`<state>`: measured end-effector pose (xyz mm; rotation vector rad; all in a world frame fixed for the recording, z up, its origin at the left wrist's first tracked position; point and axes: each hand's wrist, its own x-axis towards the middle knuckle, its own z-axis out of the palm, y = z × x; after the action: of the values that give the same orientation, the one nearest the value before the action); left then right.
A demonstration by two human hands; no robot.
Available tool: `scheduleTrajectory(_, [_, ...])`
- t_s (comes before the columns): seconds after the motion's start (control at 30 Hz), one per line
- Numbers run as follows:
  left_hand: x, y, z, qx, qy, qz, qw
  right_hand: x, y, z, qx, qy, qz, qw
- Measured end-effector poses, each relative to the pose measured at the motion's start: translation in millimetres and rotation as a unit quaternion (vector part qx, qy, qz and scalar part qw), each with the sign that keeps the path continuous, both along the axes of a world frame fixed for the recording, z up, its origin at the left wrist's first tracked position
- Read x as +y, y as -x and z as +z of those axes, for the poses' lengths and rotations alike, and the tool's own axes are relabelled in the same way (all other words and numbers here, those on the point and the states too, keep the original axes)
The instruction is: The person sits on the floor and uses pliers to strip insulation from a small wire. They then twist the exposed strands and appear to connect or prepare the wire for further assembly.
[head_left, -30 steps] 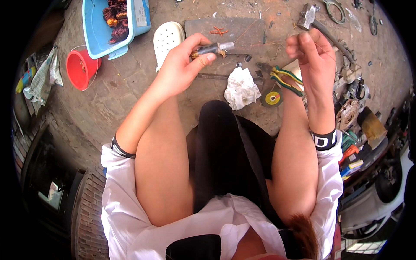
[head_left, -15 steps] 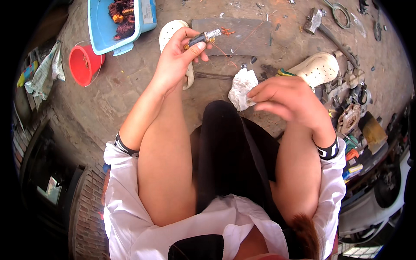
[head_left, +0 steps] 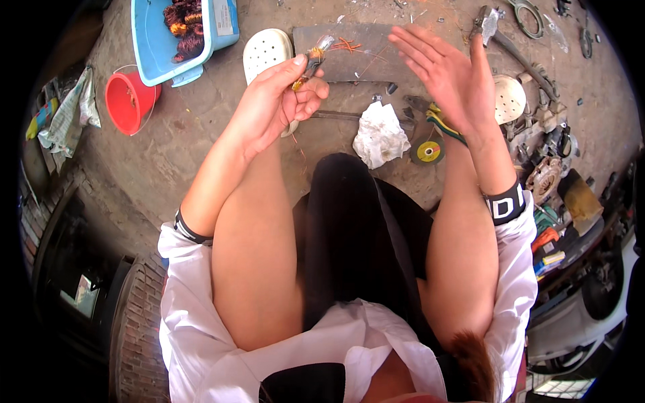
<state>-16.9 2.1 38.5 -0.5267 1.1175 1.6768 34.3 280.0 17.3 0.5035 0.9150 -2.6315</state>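
My left hand (head_left: 282, 101) holds a small dark cylindrical part (head_left: 310, 67) with a clear end and yellowish bits, raised between thumb and fingers. My right hand (head_left: 440, 74) is open, fingers stretched toward the upper left, with no object visible in it. Behind the hands lies a grey metal plate (head_left: 363, 67) with orange wire pieces (head_left: 347, 46) and thin strands on it. A crumpled white cloth or tissue (head_left: 378, 134) lies between the hands, near yellow-and-green handled pliers (head_left: 437, 119) and a yellow-centred disc (head_left: 427, 151).
A blue tub (head_left: 148, 47) holds dark coiled pieces, beside a red bucket (head_left: 121, 104). White clogs (head_left: 267, 47) are at my feet. A hammer (head_left: 489, 25), metal parts (head_left: 544, 174) and assorted tools lie rightward. A metal bar (head_left: 336, 115) crosses the floor.
My right hand first swept down toward the white cloth, then rose with fingers spread. My left hand still holds the part, now turned and slightly lower than half a second ago.
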Motion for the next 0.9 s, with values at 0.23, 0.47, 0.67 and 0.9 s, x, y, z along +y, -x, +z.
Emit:
scheduleTrajectory(0.23, [10,3,-2,-0.005,-0.001,-0.010,1.000,1,2,-10,-0.087,-0.052,-0.029,0.994])
scheduleTrajectory(0.47, [8,-1,-10,-0.012,0.018,0.003,1.000,9,-4,-9,-0.067,-0.246,-0.045,0.966])
scheduleTrajectory(0.67, [23,-2,1,0.027,0.014,-0.040,0.999,-34,-11,0,0.182,-0.619,0.142,0.751])
scheduleTrajectory(0.9, [16,-12,-13,0.339,0.181,-0.235,0.893,-44,-20,24,0.326,-0.651,0.184,0.660])
